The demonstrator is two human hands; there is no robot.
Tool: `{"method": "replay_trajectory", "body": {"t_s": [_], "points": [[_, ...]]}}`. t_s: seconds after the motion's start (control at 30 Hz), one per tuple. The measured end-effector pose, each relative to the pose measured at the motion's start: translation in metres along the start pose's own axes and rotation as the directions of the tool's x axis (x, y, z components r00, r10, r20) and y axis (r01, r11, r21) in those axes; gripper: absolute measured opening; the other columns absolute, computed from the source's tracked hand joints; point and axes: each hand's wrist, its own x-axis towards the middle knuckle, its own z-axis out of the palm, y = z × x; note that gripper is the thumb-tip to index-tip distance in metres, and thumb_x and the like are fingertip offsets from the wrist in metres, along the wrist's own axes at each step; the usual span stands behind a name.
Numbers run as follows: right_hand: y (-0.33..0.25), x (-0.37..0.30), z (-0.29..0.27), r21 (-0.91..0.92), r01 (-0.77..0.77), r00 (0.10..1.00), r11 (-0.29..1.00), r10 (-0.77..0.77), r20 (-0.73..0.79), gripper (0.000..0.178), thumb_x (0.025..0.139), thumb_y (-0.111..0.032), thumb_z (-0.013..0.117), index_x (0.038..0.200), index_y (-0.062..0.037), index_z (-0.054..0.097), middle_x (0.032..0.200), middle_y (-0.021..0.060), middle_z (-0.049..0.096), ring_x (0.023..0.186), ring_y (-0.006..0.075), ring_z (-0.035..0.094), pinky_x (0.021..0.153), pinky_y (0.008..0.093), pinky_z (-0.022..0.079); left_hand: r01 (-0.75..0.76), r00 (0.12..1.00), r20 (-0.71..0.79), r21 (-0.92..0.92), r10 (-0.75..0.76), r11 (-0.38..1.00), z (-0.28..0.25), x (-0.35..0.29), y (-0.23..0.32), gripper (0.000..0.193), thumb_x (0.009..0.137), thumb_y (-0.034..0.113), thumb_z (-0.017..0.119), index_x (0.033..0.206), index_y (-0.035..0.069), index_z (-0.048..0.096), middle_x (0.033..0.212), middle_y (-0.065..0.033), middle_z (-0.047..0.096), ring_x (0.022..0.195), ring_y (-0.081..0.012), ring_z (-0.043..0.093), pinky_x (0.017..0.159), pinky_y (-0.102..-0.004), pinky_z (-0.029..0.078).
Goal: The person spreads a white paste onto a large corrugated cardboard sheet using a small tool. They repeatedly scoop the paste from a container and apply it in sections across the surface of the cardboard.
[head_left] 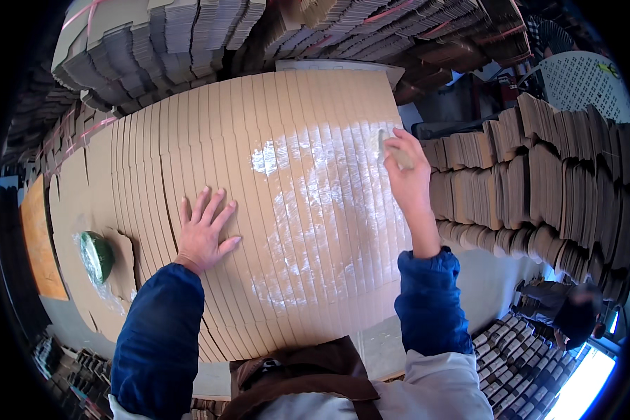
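Overlapping flat sheets of brown cardboard [224, 154] are fanned out in front of me, their edges making a row of narrow strips. My left hand [204, 234] lies flat on them, fingers spread, holding nothing. At the far right end of the sheets, my right hand [409, 168] grips a small pale tool [402, 157], perhaps a brush or scraper; my fingers hide part of it. White paste [322, 182] is smeared across the strips on the right half, thickest near the tool.
A dark green rounded object in clear plastic [96, 257] rests on the cardboard at the left. Tall cardboard stacks [182, 35] stand at the back, with more stacks [525, 182] close on the right. A white perforated chair back [588, 84] and another person [574, 315] are farther right.
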Motion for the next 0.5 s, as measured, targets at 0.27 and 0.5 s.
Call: {"method": "replay_trajectory", "body": {"t_s": [0.27, 0.5], "points": [[0.029, -0.022, 0.004, -0.384, 0.272, 0.950, 0.882, -0.181, 0.256, 0.039, 0.067, 0.009, 0.060, 0.100, -0.0093, 0.069, 0.121, 0.0071, 0.068, 0.111, 0.0277, 0.062, 0.095, 0.0378, 0.050, -0.014, 1.000, -0.020, -0.001, 0.014, 1.000, -0.002, 0.005, 0.002, 0.074, 0.079, 0.051, 0.070, 0.143, 0.021, 0.049, 0.157, -0.0074, 0.034, 0.148, -0.0350, 0.023, 0.115, -0.0669, 0.016], [0.032, -0.032, 0.009, -0.380, 0.244, 0.959, 0.892, -0.165, 0.230, 0.034, 0.070, 0.008, 0.063, 0.098, -0.0086, 0.069, 0.115, 0.0045, 0.070, 0.108, 0.0262, 0.062, 0.096, 0.0392, 0.049, -0.008, 1.000, -0.007, 0.005, 0.008, 1.000, -0.002, 0.004, 0.002, 0.074, 0.080, 0.052, 0.068, 0.143, 0.021, 0.049, 0.157, -0.0076, 0.035, 0.148, -0.0350, 0.023, 0.115, -0.0671, 0.015]]}}
